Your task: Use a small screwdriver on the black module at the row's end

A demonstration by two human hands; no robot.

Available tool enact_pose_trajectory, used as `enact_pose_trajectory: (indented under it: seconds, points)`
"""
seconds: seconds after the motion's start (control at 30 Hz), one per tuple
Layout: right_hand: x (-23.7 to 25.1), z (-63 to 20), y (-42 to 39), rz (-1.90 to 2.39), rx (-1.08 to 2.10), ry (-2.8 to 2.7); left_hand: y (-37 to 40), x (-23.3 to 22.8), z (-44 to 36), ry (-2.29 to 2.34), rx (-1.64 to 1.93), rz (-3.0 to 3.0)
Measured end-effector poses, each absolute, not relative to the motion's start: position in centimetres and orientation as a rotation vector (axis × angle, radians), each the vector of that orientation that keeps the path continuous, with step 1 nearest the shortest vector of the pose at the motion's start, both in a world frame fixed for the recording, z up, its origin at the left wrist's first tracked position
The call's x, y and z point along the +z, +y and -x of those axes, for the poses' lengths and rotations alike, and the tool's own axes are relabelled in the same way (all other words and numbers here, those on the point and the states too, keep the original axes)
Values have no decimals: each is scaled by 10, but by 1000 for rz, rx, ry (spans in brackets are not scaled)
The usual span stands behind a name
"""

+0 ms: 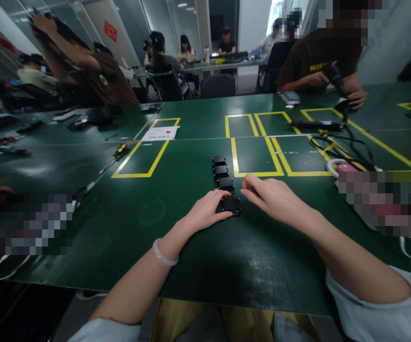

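Note:
A small black, square block-like part (231,205) lies on the green table (191,266). My left hand (207,209) grips it from the left, thumb at its near edge and fingertips at its far edge. Just to the right, my right hand (267,194) hovers with thumb and forefinger pinched together; whatever is between them, if anything, is too small to make out. Beyond the gripped part, three similar black parts stand in a row leading away: a near one (225,184), a middle one (221,171) and a far one (218,160).
Yellow tape rectangles (258,175) mark the table, with a paper sheet (161,133) across one. A yellow-black tool (120,151) lies left. Cables (355,142) and a black pen-shaped tool (317,125) lie right. Across the table a person (308,61) holds a power tool (333,76).

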State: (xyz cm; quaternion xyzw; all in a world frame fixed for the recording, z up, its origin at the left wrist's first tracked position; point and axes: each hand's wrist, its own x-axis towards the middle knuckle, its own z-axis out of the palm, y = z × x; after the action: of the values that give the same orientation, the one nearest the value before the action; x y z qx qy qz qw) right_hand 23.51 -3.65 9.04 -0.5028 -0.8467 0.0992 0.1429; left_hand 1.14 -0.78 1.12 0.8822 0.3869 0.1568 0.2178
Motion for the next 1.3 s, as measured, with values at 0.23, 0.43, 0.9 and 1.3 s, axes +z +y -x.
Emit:
enact_pose_trajectory:
  seconds: [0.23,0.43,0.9,1.3]
  points:
    - [92,-235,-38,1467,290,-2446,-6,13,-11,1055,444,-2435]
    - [92,-234,-38,1464,290,-2456,-8,17,-10,1034,464,-2407]
    - [90,-234,-37,1453,295,-2459,-5,55,16,1116,678,-2390]
    - [91,-236,-36,1440,314,-2453,43,68,205,1876,2078,-1183]
